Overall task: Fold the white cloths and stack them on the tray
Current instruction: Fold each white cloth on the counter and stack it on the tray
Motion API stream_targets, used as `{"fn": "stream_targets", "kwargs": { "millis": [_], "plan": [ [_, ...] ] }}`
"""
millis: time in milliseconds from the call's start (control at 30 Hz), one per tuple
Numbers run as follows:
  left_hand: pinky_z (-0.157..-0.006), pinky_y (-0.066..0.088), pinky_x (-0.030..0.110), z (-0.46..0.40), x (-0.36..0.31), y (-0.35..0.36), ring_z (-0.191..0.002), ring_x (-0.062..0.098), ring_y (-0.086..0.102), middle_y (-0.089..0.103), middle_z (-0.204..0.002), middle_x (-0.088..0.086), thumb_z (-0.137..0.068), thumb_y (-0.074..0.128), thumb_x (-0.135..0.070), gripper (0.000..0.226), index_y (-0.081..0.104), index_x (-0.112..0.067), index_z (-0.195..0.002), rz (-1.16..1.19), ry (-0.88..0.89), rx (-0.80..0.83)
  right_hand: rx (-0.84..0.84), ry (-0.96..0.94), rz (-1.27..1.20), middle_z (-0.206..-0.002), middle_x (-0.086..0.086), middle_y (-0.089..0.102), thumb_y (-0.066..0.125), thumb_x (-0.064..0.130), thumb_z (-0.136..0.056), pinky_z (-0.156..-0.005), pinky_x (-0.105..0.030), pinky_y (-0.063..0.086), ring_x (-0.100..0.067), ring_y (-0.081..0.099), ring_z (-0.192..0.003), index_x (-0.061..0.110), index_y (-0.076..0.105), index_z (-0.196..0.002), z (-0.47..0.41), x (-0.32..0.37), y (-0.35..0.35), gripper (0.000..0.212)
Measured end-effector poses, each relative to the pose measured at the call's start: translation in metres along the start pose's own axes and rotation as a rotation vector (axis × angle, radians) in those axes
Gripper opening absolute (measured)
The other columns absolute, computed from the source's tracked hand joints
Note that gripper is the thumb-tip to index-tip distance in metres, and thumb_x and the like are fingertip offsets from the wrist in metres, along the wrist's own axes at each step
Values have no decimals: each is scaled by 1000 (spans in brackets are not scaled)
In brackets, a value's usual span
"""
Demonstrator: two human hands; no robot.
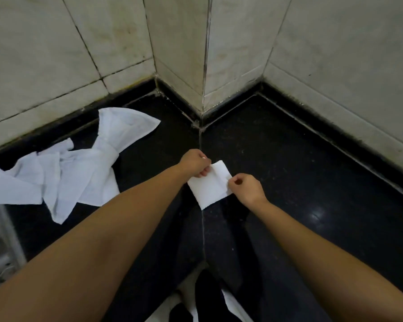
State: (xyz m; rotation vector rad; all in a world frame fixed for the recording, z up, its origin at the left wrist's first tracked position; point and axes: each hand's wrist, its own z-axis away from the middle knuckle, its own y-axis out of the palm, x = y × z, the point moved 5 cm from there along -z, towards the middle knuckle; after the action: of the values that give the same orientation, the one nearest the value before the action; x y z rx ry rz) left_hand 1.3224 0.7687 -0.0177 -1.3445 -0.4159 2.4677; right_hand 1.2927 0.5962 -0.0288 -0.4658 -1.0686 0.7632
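White cloth (209,189), folded small, lies on the dark counter (289,159) between my hands, my left hand (194,165) pinching its far-left edge, my right hand (246,187) pinching its right edge, long axis running away from me, unfolded cloths (68,168) heaped well to the left.

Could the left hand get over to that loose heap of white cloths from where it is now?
Probably yes. The left hand is pinching the small folded cloth, so it would have to let go first. The heap of white cloths lies to its left, with only bare dark counter between.
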Motion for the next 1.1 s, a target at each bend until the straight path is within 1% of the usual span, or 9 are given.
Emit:
{"fn": "stream_targets", "kwargs": {
  "millis": [167, 333, 533, 667, 767, 833, 900, 967, 1100],
  "plan": [
    [-55, 48, 21, -24, -19, 24, -59, 12, 61, 66, -71, 3, -95, 51, -12, 8, 53, -11, -88, -108, -22, 63, 37, 52, 49, -85, -3, 67, 53, 24, -86, -88, -41, 52, -22, 64, -85, 15, 66, -83, -20, -21, -14, 16],
    [-53, 46, 20, -39, -19, 39, -59, 13, 64, 68, -72, 4, -96, 52, -16, 8, 55, -9, -97, -138, -56, 45, 54, 21, 188, -83, 2, 61, 53, 30, -89, -93, -39, 46, -20, 60, -84, 20, 57, -78, -32, -28, -16, 15],
    [-53, 48, 22, -40, -12, 46, -63, 15, 66, 69, -89, 8, -95, 55, -17, 26, 46, -13, -119, -93, -81, 47, 47, -45, 384, -108, -3, 57, 53, 29, -88, -93, -37, 39, -23, 56, -101, 18, 60, -100, -37, -30, -17, 18],
    [-56, 47, 22, -32, -4, 21, -65, 14, 62, 66, -98, 12, -95, 55, -22, 21, 50, -12, -112, -98, 8, -133, -9, -93, 240, -118, -7, 55, 51, 26, -92, -97, -39, 42, -24, 55, -107, 14, 55, -118, -42, -18, -22, 30],
    [-77, 49, 34, -21, 20, -7, -93, 26, 62, 62, -112, 16, -96, 51, -30, 32, 50, -5, -115, -198, -65, -319, 28, -101, 229, -125, -11, 52, 50, 31, -94, -95, -42, 46, -27, 54, -112, 9, 50, -127, -47, -3, -14, 40],
    [-86, 47, 37, -12, 41, -12, -107, 31, 59, 59, -121, 18, -97, 46, -38, 50, 44, 2, -128, -223, -178, -294, 50, -88, 300, -127, -14, 51, 50, 35, -95, -93, -42, 47, -29, 53, -114, 7, 47, -128, -49, 7, -7, 43],
    [-80, 47, 34, -2, 57, -5, -99, 28, 61, 62, -116, 18, -96, 42, -47, 56, 52, 2, -121, -277, -232, -201, 68, -71, 401, -127, -14, 51, 51, 39, -94, -91, -42, 46, -30, 52, -115, 7, 44, -128, -50, 13, 0, 47],
    [-77, 50, 33, 3, 63, 6, -92, 26, 63, 65, -110, 15, -93, 45, -53, 55, 59, -3, -111, -358, -214, -119, 78, -62, 495, -127, -13, 53, 53, 40, -93, -92, -41, 43, -30, 53, -116, 8, 42, -127, -50, 18, 7, 48],
    [-80, 48, 33, 8, 60, 17, -106, 25, 61, 62, -119, 8, -91, 56, -39, 43, 56, -9, -122, -398, -196, -132, 91, -4, 500, -127, -12, 55, 53, 34, -93, -96, -40, 42, -29, 55, -115, 8, 40, -130, -52, 21, 12, 47]
  ]
}}
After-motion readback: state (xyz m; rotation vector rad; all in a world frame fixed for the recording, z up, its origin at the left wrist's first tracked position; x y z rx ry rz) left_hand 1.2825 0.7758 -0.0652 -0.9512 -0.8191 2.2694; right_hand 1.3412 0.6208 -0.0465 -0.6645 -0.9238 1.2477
